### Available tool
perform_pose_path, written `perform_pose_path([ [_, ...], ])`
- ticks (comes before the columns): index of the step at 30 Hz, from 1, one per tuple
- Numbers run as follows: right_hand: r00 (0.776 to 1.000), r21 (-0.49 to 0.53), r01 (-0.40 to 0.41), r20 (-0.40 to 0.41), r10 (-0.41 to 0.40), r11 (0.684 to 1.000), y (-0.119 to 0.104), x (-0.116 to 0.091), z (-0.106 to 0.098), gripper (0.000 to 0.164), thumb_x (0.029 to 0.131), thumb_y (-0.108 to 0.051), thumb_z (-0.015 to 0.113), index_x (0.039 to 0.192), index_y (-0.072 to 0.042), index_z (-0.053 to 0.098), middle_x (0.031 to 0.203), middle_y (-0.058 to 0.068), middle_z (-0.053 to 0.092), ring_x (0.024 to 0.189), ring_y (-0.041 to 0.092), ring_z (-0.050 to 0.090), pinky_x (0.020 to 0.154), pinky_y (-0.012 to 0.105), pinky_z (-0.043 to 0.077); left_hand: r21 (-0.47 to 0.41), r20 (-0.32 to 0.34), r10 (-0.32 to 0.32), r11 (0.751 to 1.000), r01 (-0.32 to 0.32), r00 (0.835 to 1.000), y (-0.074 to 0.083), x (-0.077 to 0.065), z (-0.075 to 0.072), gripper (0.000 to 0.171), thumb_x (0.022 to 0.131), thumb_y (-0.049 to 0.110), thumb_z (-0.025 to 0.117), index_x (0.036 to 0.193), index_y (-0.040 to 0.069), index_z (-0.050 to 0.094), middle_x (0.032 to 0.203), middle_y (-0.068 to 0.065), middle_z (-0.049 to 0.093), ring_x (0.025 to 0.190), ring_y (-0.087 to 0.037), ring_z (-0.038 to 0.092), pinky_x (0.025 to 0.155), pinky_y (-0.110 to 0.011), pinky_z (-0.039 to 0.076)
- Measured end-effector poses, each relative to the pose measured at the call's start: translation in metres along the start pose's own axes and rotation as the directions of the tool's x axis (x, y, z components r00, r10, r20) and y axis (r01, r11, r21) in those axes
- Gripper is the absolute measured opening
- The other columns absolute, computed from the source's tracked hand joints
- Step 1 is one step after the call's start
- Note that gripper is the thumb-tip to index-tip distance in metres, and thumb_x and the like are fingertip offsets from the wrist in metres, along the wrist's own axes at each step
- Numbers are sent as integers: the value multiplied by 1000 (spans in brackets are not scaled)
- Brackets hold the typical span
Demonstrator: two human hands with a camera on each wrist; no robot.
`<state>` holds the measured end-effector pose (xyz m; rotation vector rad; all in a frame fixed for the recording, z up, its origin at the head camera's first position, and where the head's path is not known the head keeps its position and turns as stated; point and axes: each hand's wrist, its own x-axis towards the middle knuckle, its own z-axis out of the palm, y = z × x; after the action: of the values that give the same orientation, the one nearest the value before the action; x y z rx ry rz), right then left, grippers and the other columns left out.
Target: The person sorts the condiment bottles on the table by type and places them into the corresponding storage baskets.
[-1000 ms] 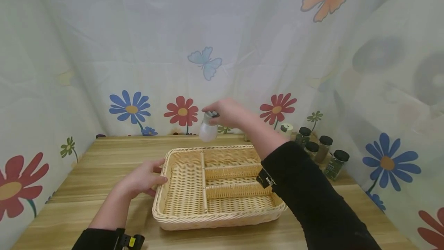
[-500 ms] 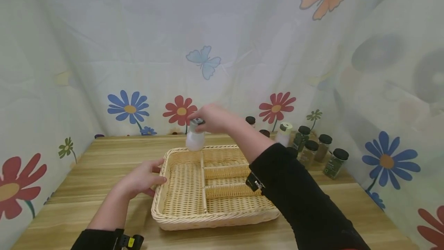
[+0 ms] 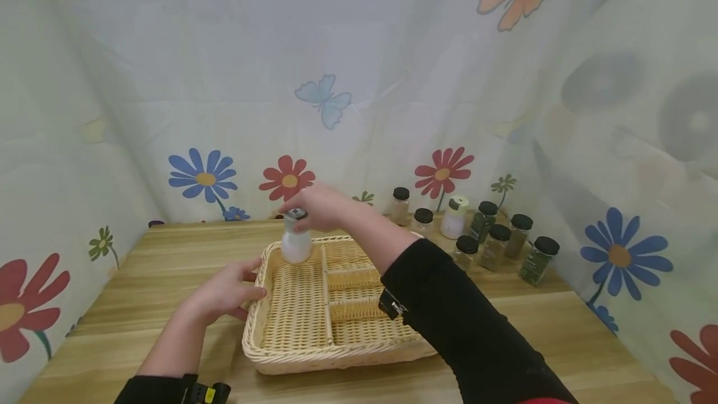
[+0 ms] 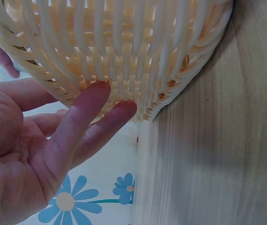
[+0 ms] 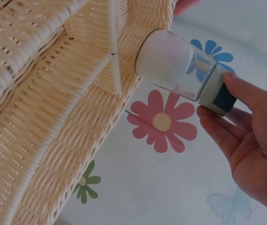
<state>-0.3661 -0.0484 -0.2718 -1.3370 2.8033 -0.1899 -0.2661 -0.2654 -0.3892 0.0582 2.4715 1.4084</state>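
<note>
A wicker basket with divided compartments sits on the wooden table. My left hand holds its left side, thumb at the rim; in the left wrist view, two fingertips of that hand rest against the outer weave. My right hand pinches the cap of a clear seasoning jar filled with white powder. In the head view the jar is upright over the back of the left compartment. The right wrist view shows the jar's base level with the basket's rim, thumb and fingers on opposite sides of its grey-green cap.
Several spice jars with black lids stand at the back right of the table, among them a white jar with a pale green cap. A floral curtain hangs behind the table and along both sides.
My right hand has carried the seasoning jar left and down, from behind the basket to over its left compartment. More jars at the right show past the arm. The left hand stays at the basket.
</note>
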Motion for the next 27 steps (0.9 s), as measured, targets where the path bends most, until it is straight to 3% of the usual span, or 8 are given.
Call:
perform_pose_path([
  [16, 997, -36, 33, 66, -30, 999, -14, 12, 20, 44, 93, -27, 74, 135, -26, 64, 135, -4, 66, 122, 16, 62, 106, 34, 53, 8, 0, 5, 1000, -5, 1000, -2, 1, -1, 80, 94, 10, 66, 159, 0, 21, 145, -36, 44, 99, -28, 72, 67, -44, 65],
  [27, 992, -45, 53, 113, -48, 998, -19, 19, 31, 45, 92, -24, 74, 136, -25, 64, 154, -1, 51, 137, 19, 52, 114, 33, 47, 7, 1, -5, 1000, 5, 1000, -1, 0, -1, 80, 94, 10, 66, 159, 0, 21, 145, -36, 44, 99, -28, 72, 67, -44, 65],
])
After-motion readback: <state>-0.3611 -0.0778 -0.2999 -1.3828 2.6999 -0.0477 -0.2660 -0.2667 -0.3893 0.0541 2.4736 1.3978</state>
